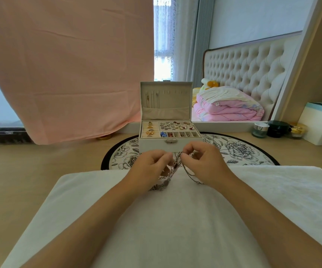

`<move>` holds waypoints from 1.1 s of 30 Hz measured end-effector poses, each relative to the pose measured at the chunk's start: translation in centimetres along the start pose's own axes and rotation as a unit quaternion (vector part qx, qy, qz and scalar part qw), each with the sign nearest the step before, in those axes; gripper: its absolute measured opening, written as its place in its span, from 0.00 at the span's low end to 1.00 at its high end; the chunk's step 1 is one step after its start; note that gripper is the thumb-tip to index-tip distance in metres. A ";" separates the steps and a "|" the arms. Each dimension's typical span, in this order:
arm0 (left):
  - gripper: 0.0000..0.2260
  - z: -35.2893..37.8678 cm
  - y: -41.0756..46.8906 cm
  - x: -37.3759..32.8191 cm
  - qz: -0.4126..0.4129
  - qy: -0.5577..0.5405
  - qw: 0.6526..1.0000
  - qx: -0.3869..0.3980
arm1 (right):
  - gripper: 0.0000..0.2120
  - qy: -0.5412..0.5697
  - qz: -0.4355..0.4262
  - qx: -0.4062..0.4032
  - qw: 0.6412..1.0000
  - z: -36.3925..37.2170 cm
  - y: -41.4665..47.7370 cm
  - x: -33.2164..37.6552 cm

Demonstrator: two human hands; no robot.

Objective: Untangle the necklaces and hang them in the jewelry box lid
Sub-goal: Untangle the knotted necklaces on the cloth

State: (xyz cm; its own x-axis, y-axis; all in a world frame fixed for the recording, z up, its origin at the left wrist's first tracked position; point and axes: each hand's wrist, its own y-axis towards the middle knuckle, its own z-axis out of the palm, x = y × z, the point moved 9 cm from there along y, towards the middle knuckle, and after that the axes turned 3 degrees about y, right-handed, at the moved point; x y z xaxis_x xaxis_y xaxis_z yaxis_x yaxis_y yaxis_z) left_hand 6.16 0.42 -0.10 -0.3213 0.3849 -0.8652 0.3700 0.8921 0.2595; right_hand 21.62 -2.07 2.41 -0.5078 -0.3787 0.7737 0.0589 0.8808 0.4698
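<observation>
2 bare hands met above a white towel [175, 219], both gripping a knot of silver-toned necklaces [172, 171]. The left hand [150, 167] had its fingers curled around the chains at the knot's left side. The right hand [202, 163] pinched a strand between thumb and forefinger at the top of the knot.

Between the 2 grips the chains looked thin and metallic, looped over one another, some with larger links. Single necklaces could not be told apart. Below the grips the strands drooped onto the towel: 1 loop trailed under the right hand, and a clump lay under the left hand.

Just beyond the hands stood a cream jewelry box [170, 146], its metal latch facing them and its tray filled with rings, earrings and small charms. The lid [166, 113] stood upright above and beyond the grip, with a few fine chains [152, 100] hanging from hooks on its left side. The box sat on a round floral mat [243, 149]. A pink cloth [69, 64] hung far to the left of the hands, and 3 small jars [260, 129] stood well to the right.
</observation>
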 end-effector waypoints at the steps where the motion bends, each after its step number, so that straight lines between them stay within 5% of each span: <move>1: 0.08 -0.1 0.0 0.2 -0.016 -0.028 0.999 -0.012 | 0.09 0.024 0.000 0.016 1.000 0.3 0.0 0.0; 5: 0.06 0.7 -0.3 0.3 -0.035 -0.124 0.991 0.023 | 0.07 0.049 -0.006 0.062 0.997 0.9 -0.1 -0.2; 11: 0.04 -0.1 -0.3 0.2 -0.015 -0.057 0.998 -0.028 | 0.05 -0.071 -0.071 0.005 0.995 -0.4 0.0 0.8; 15: 0.04 -0.1 -0.4 -0.2 0.000 0.002 1.000 -0.025 | 0.04 -0.048 -0.057 -0.016 0.997 -0.5 0.2 0.5; 28: 0.08 -0.9 -0.1 -0.7 0.060 0.049 0.996 -0.054 | 0.08 0.012 0.054 0.115 0.992 2.1 -0.4 -0.8; 33: 0.09 -0.9 0.0 -0.7 0.067 0.105 0.990 -0.064 | 0.13 -0.079 0.053 0.192 0.977 3.2 -1.0 -0.9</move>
State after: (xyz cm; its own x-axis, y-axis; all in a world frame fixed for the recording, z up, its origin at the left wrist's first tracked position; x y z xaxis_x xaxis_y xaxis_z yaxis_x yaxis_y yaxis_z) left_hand 5.64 0.35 0.91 -0.4567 0.5308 -0.7139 0.3123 0.8471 0.4300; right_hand 19.27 -1.64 -0.14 -0.6450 -0.2583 0.7192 -0.1939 0.9657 0.1730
